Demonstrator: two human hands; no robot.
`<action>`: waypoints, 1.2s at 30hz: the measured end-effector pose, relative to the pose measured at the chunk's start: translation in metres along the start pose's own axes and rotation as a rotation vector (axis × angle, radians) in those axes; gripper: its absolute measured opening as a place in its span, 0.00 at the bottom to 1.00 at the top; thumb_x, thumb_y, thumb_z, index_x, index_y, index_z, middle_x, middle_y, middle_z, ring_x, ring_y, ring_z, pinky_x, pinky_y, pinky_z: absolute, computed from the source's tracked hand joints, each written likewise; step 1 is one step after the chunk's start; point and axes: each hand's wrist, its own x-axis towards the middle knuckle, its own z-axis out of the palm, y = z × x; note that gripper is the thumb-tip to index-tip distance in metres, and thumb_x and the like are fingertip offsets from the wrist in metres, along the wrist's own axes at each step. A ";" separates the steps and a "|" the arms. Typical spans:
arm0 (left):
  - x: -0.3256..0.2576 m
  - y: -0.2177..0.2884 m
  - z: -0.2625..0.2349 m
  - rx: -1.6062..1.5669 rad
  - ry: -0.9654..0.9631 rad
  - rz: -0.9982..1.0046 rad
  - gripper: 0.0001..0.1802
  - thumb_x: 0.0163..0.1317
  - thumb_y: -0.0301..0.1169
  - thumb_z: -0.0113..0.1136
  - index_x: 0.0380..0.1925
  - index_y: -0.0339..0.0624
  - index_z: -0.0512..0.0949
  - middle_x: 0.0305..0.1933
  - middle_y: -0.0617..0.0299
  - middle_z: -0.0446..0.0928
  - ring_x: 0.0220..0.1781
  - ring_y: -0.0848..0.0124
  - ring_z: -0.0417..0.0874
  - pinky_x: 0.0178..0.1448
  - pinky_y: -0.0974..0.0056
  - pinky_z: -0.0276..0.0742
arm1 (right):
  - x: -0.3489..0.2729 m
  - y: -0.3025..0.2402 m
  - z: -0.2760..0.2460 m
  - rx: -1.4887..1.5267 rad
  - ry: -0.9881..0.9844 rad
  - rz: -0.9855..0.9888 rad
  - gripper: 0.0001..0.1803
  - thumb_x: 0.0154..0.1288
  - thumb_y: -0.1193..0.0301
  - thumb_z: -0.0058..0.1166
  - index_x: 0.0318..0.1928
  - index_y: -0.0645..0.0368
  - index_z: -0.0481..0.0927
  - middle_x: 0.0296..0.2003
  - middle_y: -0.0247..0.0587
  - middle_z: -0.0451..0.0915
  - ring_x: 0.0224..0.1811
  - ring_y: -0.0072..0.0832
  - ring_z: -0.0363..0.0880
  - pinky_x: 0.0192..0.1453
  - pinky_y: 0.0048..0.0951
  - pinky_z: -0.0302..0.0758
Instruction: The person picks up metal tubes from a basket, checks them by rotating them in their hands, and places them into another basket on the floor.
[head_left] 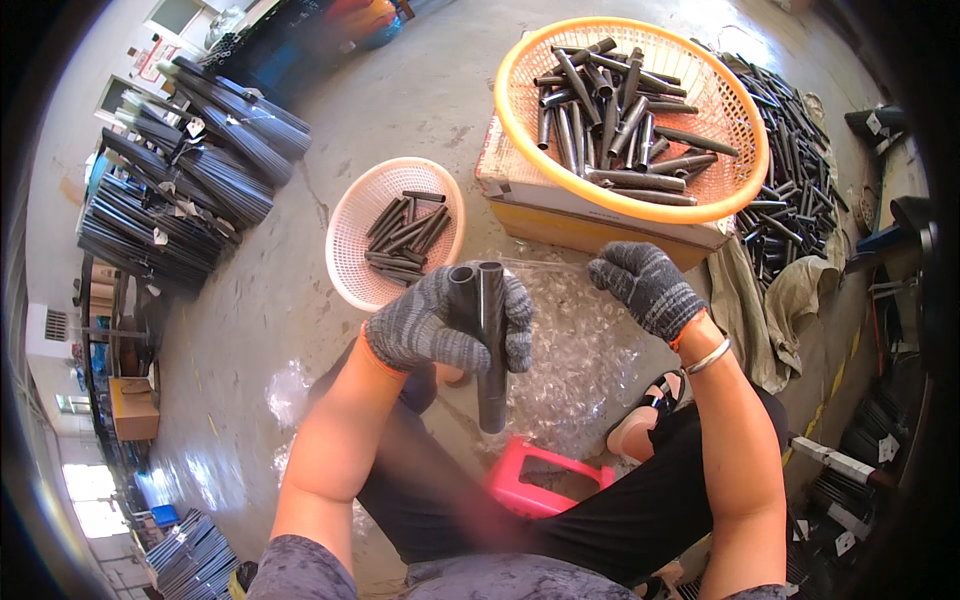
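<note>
In front of me, my gloved left hand is closed around two short black tubes. The longer-looking tube stands nearly upright with its open end up, and the second tube shows its open mouth beside it. To the right, my gloved right hand has its fingers curled in a pinch. A thin clear plastic strip stretches from near the tube tops to its fingertips. Black tubes lie in a small pale basket beyond my left hand.
A large orange-rimmed basket full of black tubes sits on a cardboard box. More tubes are heaped on sacking at right. Clear plastic scraps cover the floor below my hands, near a pink stool. Bundled rods stand left.
</note>
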 end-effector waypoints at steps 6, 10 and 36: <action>-0.003 0.012 0.007 -0.131 0.239 0.035 0.27 0.45 0.24 0.67 0.48 0.33 0.70 0.35 0.54 0.78 0.37 0.61 0.83 0.42 0.58 0.81 | -0.002 0.057 0.016 -0.331 0.000 0.088 0.18 0.58 0.57 0.53 0.36 0.61 0.81 0.36 0.56 0.79 0.41 0.52 0.76 0.46 0.45 0.71; -0.010 0.020 0.000 -0.181 0.293 0.119 0.27 0.47 0.27 0.67 0.49 0.33 0.71 0.37 0.56 0.77 0.38 0.63 0.82 0.44 0.60 0.80 | -0.008 0.099 0.020 -0.511 -0.149 0.239 0.17 0.57 0.58 0.53 0.34 0.60 0.82 0.35 0.55 0.79 0.41 0.52 0.77 0.45 0.43 0.73; -0.019 0.029 -0.018 -0.042 0.210 0.294 0.17 0.54 0.33 0.64 0.41 0.36 0.76 0.34 0.58 0.79 0.36 0.72 0.80 0.42 0.69 0.78 | 0.058 -0.070 0.055 0.024 -0.157 -0.532 0.26 0.50 0.72 0.61 0.52 0.61 0.71 0.41 0.43 0.78 0.45 0.36 0.77 0.50 0.32 0.73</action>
